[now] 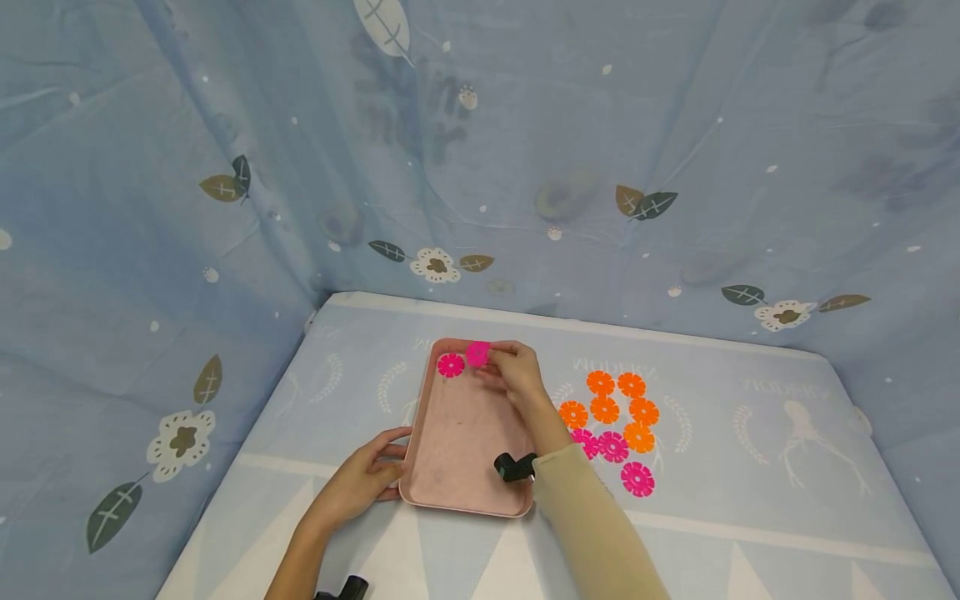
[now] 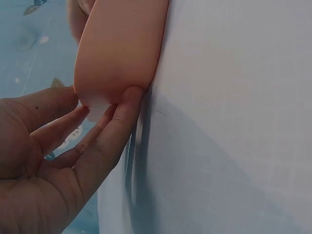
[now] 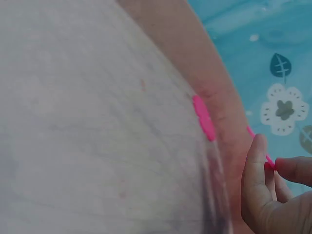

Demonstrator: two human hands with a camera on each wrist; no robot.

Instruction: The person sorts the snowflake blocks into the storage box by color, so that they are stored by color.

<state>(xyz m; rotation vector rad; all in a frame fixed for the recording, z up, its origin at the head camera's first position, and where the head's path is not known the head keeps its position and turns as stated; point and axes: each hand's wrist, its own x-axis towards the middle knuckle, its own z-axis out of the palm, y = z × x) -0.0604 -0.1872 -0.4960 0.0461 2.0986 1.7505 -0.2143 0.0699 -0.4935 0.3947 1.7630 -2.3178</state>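
A pink rectangular tray [image 1: 461,442] lies on the table. My right hand [image 1: 517,371] reaches over its far end and pinches a pink flower-shaped disc [image 1: 477,353] between thumb and fingertips, close to the far rim. In the right wrist view, that disc shows edge-on between the fingers. Beside it, a second pink flower-shaped disc [image 1: 451,365] lies in the tray's far left corner. My left hand [image 1: 362,477] is at the tray's near left side. In the left wrist view, its extended fingers [image 2: 127,105] touch the outer wall of the tray.
Right of the tray lie several orange flower-shaped discs [image 1: 604,409] and several pink ones [image 1: 613,447], the nearest partly behind my right forearm. A patterned cloth covers the table [image 1: 750,483]. Blue curtains [image 1: 525,167] stand behind it and at the sides.
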